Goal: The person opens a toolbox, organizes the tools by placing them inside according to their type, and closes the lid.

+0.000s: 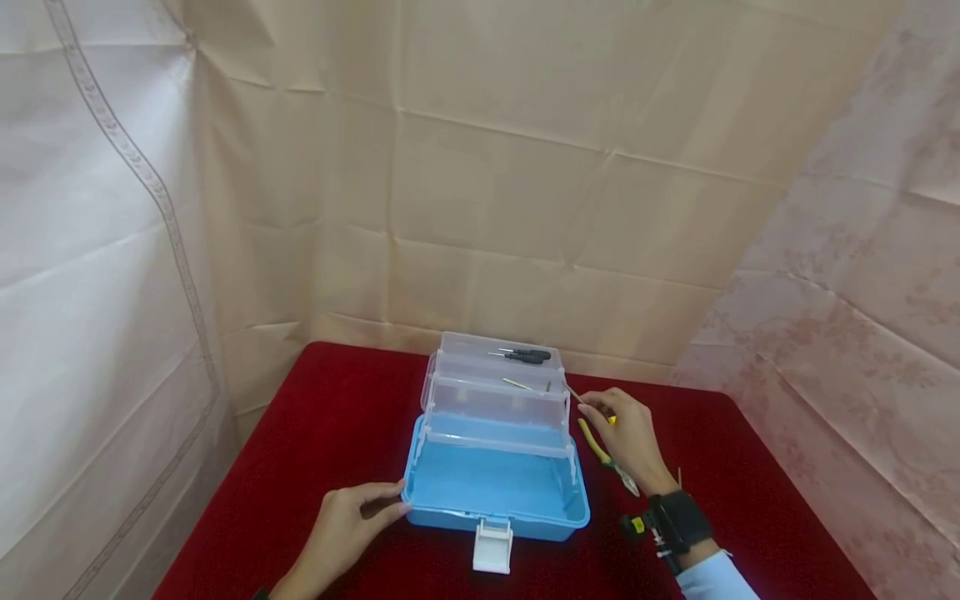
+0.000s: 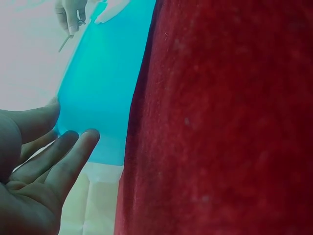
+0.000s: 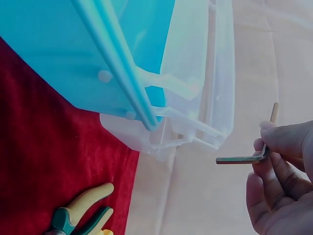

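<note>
A blue toolbox [image 1: 480,479] stands open on the red cloth, its clear stepped trays [image 1: 498,400] raised behind the base. My left hand [image 1: 345,521] holds the box's front left corner between thumb and fingers. At the right end of the trays, my right hand [image 1: 626,429] pinches an L-shaped hex key [image 3: 239,159] near its bend. Another thin metal key [image 1: 517,383] lies in the middle tray, with a small dark piece [image 1: 548,386] nearby. Two black-handled screwdrivers [image 1: 528,357] lie in the top tray.
Right of the box lie pliers [image 1: 597,446] with yellow-green handles. A black and yellow item [image 1: 636,525] sits near my right wrist, partly hidden. A white latch [image 1: 492,546] hangs at the box front. Beige cloth [image 1: 495,208] hangs behind the table.
</note>
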Available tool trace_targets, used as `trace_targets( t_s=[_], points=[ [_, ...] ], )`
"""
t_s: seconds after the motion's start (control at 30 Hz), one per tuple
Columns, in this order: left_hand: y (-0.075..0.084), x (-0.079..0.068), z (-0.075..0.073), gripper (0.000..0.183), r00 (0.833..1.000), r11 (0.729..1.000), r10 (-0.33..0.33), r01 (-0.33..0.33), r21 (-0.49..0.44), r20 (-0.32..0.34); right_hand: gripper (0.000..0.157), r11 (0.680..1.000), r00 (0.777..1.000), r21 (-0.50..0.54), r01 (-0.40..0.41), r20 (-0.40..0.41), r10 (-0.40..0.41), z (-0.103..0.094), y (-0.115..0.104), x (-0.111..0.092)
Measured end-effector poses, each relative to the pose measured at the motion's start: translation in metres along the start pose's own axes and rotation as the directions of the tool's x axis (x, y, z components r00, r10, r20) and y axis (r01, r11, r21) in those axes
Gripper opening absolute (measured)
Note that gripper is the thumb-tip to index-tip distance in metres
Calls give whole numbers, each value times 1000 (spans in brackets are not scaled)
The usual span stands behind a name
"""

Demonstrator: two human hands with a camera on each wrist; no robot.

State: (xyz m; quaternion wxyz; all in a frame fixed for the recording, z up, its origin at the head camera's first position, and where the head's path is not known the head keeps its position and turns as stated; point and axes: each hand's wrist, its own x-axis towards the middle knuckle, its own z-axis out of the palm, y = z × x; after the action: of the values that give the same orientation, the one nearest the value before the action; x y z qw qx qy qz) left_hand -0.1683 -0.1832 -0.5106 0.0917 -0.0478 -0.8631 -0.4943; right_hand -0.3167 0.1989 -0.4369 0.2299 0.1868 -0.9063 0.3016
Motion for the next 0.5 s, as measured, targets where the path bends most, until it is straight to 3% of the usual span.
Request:
trace_targets(
  t_s=[0.5],
  points=[
    [3, 0, 0, 43, 1000, 1000, -17, 18, -16, 12, 16, 1000, 1000, 13, 0, 24, 0, 5, -4, 9]
  ],
)
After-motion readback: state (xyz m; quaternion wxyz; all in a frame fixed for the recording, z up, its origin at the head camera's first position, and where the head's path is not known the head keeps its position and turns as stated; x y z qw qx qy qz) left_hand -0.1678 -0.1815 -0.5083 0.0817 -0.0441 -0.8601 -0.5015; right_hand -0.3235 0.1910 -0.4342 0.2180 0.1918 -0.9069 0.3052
